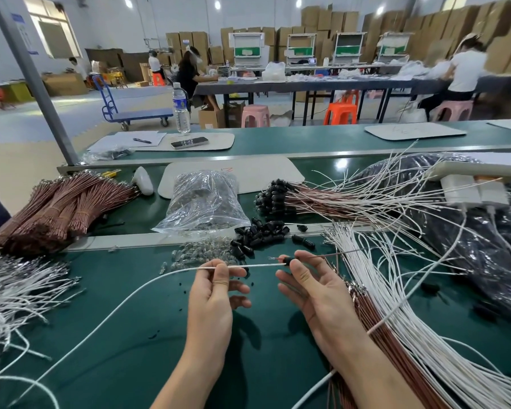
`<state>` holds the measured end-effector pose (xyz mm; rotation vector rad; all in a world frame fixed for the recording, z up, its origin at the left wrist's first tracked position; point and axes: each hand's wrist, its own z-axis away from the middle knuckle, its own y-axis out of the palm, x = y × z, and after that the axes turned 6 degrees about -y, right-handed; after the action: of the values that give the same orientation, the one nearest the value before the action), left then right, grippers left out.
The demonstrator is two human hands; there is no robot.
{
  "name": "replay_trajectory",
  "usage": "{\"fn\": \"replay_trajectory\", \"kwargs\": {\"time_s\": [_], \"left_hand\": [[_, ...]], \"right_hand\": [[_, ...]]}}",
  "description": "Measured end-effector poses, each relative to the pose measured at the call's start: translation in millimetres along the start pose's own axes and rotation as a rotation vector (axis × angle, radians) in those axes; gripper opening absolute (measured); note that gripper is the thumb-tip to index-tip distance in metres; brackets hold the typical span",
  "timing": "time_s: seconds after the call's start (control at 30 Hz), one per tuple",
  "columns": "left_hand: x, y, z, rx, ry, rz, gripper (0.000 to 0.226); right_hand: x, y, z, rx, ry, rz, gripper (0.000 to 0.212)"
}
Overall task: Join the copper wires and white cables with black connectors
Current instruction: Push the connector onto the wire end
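Copper wire bundles [62,208], banded, are stacked at the far left of the green desk [130,335]. One white cable [257,265] is pinched by the left hand [216,287]. Its end meets a black connector [288,260], gripped at the fingertips of the right hand [307,287]. A copper wire [337,254] leaves the connector rightward. Loose white cables [396,290] are fanned at right.

Both forearms [207,352] are bare from wrist to where they leave view, low over the green table [124,335]. The left hand [214,296] and right hand [310,290] are bare too, slim, with creased thumb knuckles
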<state>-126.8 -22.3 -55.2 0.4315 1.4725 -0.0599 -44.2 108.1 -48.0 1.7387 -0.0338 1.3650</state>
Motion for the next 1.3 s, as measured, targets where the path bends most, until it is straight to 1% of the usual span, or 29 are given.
{"fn": "replay_trajectory", "kwargs": {"time_s": [0.1,0.23,0.33,0.47,0.57,0.63,0.67,0.77,0.87,0.93,1.03,1.13,1.3], "left_hand": [[-3,1,2,0.025,-0.021,0.005,0.018],[-7,2,5,0.072,-0.042,0.025,0.017],[-6,9,13,0.142,-0.099,0.096,0.018],[-4,17,19,0.275,-0.250,0.239,0.031],[-5,15,16,0.295,-0.265,0.261,0.040],[-6,14,16,0.304,-0.252,0.234,0.034],[-6,14,16,0.300,-0.248,0.216,0.031],[-7,14,17,0.256,-0.235,0.199,0.031],[-9,13,14,0.164,-0.217,0.239,0.020],[-11,11,11,0.122,-0.223,0.275,0.018],[-14,6,10,0.110,-0.239,0.302,0.017],[-17,3,9,0.102,-0.247,0.313,0.017],[-22,-6,3,0.038,-0.243,0.368,0.015]], "right_hand": [[1,1,0,0.003,0.002,-0.007,0.030],[2,3,3,0.050,0.015,0.000,0.016],[-2,7,6,0.100,0.040,0.007,0.019],[-3,9,9,0.163,0.060,0.076,0.030],[-2,6,8,0.136,0.026,0.165,0.035],[-2,6,8,0.131,0.017,0.207,0.037],[-2,7,9,0.138,0.018,0.226,0.036],[-2,8,11,0.140,0.013,0.254,0.036],[0,7,10,0.069,-0.033,0.273,0.031],[3,5,7,0.007,-0.049,0.252,0.022],[8,1,5,-0.055,-0.066,0.223,0.015],[15,-4,3,-0.103,-0.086,0.182,0.014],[34,-18,0,-0.180,-0.125,0.059,0.016]]}}
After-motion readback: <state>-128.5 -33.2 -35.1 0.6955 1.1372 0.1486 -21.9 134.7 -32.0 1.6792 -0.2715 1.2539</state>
